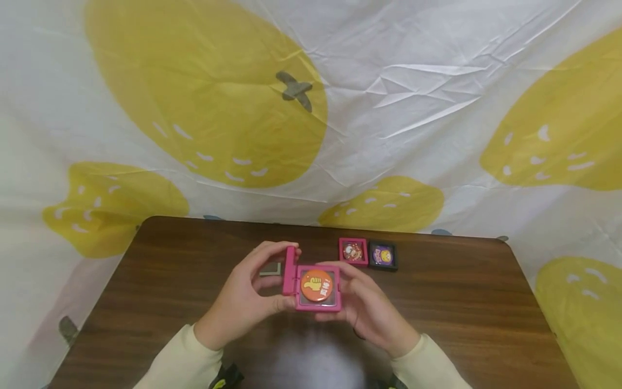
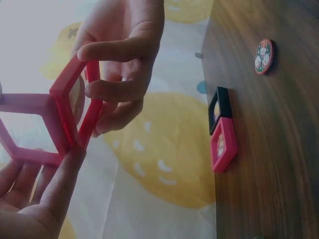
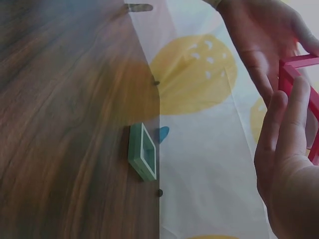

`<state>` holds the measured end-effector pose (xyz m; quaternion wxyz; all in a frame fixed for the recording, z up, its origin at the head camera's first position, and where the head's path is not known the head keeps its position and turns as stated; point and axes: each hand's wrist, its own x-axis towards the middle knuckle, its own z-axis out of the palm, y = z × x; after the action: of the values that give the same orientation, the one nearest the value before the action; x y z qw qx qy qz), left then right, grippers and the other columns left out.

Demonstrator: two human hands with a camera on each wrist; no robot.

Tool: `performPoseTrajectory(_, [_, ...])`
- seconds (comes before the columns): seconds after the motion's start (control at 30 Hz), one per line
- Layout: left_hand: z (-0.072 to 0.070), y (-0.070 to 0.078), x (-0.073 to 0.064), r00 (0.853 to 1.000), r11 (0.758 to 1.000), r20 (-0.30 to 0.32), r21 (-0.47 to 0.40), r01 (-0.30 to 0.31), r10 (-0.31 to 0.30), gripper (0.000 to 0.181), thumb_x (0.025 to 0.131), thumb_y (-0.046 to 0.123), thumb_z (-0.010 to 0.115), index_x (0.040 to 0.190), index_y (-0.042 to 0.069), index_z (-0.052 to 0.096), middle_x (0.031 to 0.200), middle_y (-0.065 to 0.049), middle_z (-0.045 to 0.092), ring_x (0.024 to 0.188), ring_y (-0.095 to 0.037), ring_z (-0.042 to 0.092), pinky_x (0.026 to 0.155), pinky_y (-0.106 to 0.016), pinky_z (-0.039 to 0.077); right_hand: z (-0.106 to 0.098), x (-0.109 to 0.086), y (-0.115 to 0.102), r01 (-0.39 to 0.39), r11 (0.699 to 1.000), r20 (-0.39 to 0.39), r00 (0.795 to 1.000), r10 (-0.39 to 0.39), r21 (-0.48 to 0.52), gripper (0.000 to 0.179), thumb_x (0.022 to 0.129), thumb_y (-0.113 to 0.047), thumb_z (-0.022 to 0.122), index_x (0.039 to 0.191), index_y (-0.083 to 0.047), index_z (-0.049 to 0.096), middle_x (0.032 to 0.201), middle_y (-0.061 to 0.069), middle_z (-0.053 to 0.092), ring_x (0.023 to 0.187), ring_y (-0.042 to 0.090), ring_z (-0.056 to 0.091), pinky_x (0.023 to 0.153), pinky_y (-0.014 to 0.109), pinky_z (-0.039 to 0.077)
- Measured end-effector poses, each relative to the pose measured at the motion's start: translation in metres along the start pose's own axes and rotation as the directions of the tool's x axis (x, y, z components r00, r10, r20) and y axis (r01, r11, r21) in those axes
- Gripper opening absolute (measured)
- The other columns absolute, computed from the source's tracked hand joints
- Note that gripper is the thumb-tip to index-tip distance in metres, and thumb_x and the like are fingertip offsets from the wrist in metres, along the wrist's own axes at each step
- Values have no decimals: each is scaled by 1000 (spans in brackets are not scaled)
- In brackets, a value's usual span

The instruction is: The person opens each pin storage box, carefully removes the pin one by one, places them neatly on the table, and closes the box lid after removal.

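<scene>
A pink hinged display frame (image 1: 340,292) is held up over the table, its two halves swung apart. An orange pin badge (image 1: 317,285) with a yellow thumbs-up lies against the clear film of the right half. My left hand (image 1: 238,292) grips the left half (image 1: 290,270), which stands nearly edge-on, fingers on top and thumb at the lower hinge corner. From the other side my right hand (image 1: 374,310) pinches the badge half, fingers at its outer edge. In the right wrist view, two right-hand fingers (image 3: 294,119) lie along the pink rim.
Toward the table's (image 1: 461,302) back, a pink frame (image 1: 353,252) and a black frame (image 1: 383,256), each with a badge inside, stand side by side. A pale green frame (image 3: 143,152) lies behind my left hand. Another round badge (image 2: 264,56) rests on the wood. A lemon-print cloth (image 1: 379,135) hangs behind.
</scene>
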<state>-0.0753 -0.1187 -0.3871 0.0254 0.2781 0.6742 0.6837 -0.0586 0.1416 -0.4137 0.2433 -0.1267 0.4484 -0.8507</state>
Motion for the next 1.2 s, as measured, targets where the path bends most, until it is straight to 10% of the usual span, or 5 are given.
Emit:
performPoseTrajectory(0.37, [2,2,0,1000,999,-7,30,9,-9,80,79,1,97,150,14,63,141,-7,62,132,-29,57,97,-42,61,-4,0,-20,5,925,-141,988,-63,-380,41,106,3,49,145,10,54,137,18,64,115,26,69,97,46,61])
performPoseTrajectory(0.53, [2,1,-1,1000,999,-9,48,12,-11,81,78,0,97,150,14,63,141,-6,62,131,-28,57,97,-42,61,0,-3,-36,119,731,-66,973,-219,-672,35,102,3,69,137,0,66,142,17,63,122,27,67,100,41,59])
performPoseTrajectory(0.77, [0,-1,-1,1000,998,-12,70,-8,8,82,78,0,97,151,15,62,142,-5,62,132,-28,57,97,-41,61,14,-2,-36,324,327,226,926,-302,-888,51,88,-10,92,135,-13,72,143,1,64,133,22,58,111,39,50])
performPoseTrajectory(0.83, [0,-1,-1,1000,997,-10,75,-2,3,82,78,1,97,151,16,62,142,-4,62,132,-28,57,97,-41,61,17,-2,-34,326,262,240,919,-312,-908,51,85,-11,94,132,-16,74,141,-3,65,133,19,58,112,39,47])
performPoseTrajectory(1.2, [5,1,-3,999,996,-19,84,37,-35,82,78,0,98,150,18,63,142,-2,62,133,-27,55,99,-41,60,17,-2,-26,310,191,230,907,-352,-931,42,86,-10,92,124,-17,77,136,-4,67,129,18,60,113,39,46])
